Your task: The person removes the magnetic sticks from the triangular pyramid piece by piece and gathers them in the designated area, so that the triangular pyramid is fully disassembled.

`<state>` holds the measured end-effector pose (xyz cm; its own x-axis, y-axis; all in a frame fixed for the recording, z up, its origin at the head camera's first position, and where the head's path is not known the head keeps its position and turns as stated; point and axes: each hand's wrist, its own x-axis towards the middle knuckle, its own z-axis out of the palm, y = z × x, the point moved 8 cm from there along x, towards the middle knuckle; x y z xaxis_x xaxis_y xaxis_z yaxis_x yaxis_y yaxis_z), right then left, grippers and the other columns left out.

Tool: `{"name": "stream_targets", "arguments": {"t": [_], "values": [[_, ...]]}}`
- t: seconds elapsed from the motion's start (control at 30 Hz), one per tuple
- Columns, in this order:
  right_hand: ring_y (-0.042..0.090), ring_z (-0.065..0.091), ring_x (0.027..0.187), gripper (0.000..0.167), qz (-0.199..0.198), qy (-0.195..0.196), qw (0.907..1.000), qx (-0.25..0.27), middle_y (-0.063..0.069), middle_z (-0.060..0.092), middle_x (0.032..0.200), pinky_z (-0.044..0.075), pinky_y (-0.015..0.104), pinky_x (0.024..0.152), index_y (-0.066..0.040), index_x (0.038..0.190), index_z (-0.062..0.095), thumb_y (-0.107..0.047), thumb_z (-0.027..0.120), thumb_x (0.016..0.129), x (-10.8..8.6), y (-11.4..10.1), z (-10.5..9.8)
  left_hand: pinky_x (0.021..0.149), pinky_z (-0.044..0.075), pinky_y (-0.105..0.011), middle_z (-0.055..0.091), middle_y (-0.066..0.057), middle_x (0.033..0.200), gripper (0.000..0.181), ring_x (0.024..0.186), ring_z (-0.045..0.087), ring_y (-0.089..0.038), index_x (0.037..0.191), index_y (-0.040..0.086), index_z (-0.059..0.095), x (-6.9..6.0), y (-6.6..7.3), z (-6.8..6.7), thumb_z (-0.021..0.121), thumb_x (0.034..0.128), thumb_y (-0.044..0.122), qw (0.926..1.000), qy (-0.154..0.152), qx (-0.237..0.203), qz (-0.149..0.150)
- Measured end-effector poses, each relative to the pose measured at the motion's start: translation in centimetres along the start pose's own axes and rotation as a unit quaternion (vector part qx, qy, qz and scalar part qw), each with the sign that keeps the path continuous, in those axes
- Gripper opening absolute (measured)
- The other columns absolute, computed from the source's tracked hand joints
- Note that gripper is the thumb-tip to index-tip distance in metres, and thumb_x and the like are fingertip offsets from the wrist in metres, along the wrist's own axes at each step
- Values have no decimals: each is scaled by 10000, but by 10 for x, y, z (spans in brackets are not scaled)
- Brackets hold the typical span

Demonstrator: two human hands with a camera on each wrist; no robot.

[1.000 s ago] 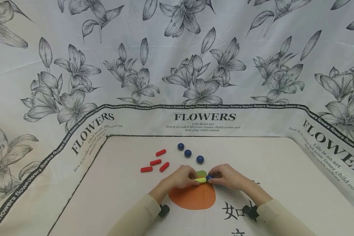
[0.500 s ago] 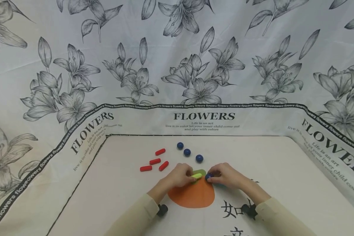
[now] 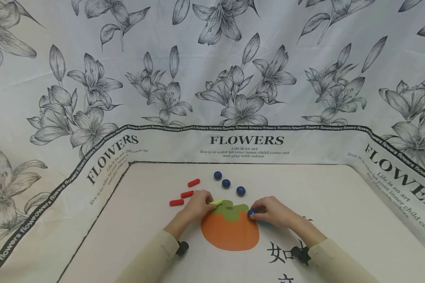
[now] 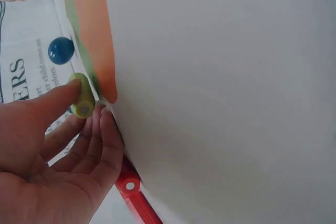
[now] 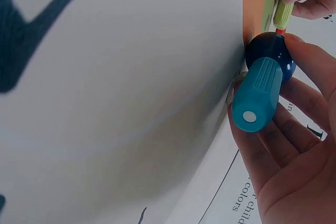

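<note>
My left hand pinches a yellow-green magnetic rod between thumb and fingers, over the left of a printed green leaf. In the left wrist view a pale dot marks the end of this rod. My right hand holds a dark blue ball at the print's right side. A ribbed teal rod with a white-dotted end sits against that ball in the right wrist view. The held rod and ball are apart in the head view.
Red rods lie on the pale cloth to the left, partly behind my left hand. Three loose blue balls lie farther back. Between my hands is a printed orange persimmon. A flower-printed curtain rises behind.
My left hand has moved left with the yellow-green rod, away from the blue ball that it was close to, uncovering the printed leaves. My right hand stays nearly in place.
</note>
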<state>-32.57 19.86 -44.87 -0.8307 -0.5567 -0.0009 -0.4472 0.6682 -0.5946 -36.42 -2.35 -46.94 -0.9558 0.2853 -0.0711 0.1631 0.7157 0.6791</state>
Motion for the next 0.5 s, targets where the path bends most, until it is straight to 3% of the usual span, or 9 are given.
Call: {"name": "stream_targets", "arguments": {"t": [0.27,0.5], "values": [[120,645,922,198,-25,7,10000,38,-64,735,994,562,369,859,-96,1074,772,-240,754,939,-2,-1,1,676,506,-287,603,-41,804,99,761,554,-188,949,33,719,3,-5,-4,760,926,120,9993,355,135,-68],[93,629,877,164,18,7,10000,-11,-91,722,957,557,321,825,-113,1050,771,-235,750,943,-1,1,1,680,518,-302,595,-53,807,131,762,562,-210,949,36,694,7,-7,-3,784,905,120,9976,540,245,-344]]}}
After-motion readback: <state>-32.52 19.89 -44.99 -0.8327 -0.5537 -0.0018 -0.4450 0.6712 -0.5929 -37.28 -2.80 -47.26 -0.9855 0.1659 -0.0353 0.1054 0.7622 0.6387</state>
